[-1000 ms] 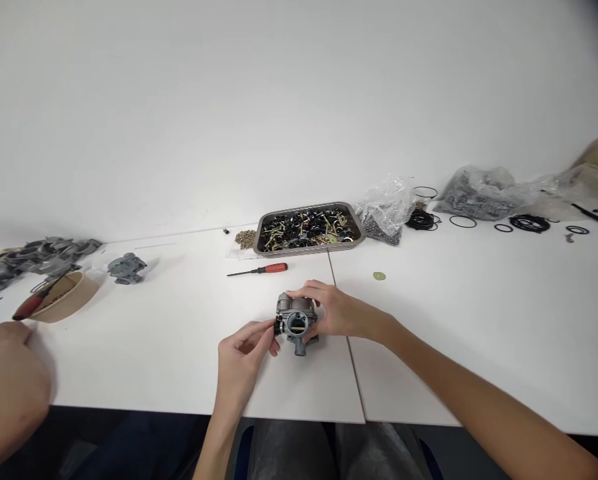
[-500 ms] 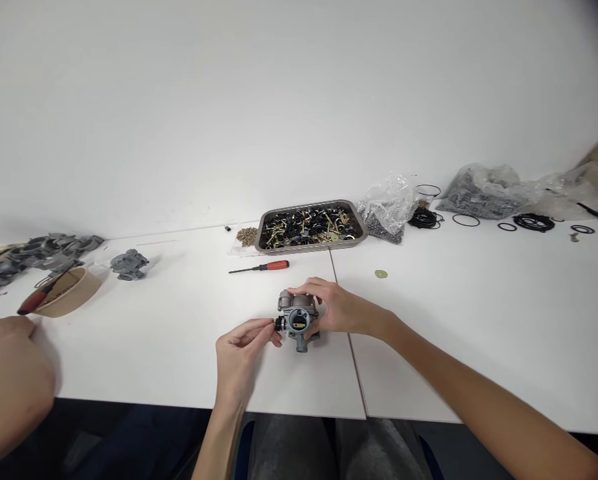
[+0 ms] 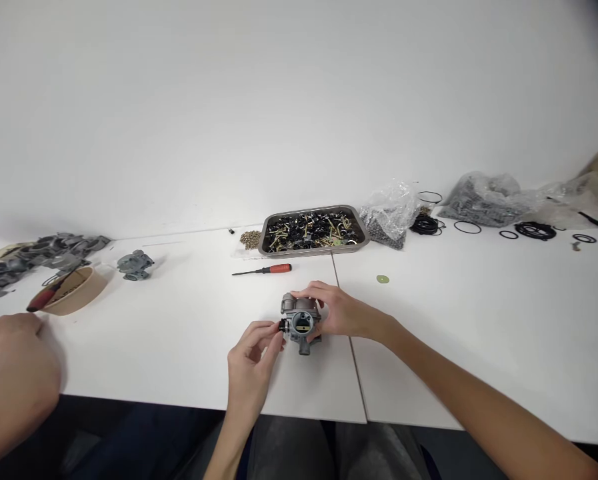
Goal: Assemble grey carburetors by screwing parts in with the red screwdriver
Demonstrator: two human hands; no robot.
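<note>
A grey metal carburetor [image 3: 303, 341] rests on the white table in front of me, its round bore facing me with a brass-coloured plate inside. My right hand [image 3: 335, 312] is closed around its right side, fingers over the top and thumb low at the side. On the carburetor's left side sits a small black fitting [image 3: 283, 325], pinched between the thumb and fingertips of my left hand [image 3: 255, 353]. Those fingertips hide part of the fitting. Behind the carburetor lies a screwdriver [image 3: 277, 269] with a red handle.
A metal tray [image 3: 264, 250] of small parts stands at the back, between brass pieces [image 3: 250, 240] and a plastic bag [image 3: 391, 200]. Black rings [image 3: 535, 231] lie right. Leftward are another carburetor body [image 3: 135, 265], a tan bowl [image 3: 86, 293] and another person's hand [image 3: 16, 340].
My left hand's fingers have shifted around the black fitting, with the wrist turned slightly. My right hand keeps its hold on the carburetor. The whole view has moved a little.
</note>
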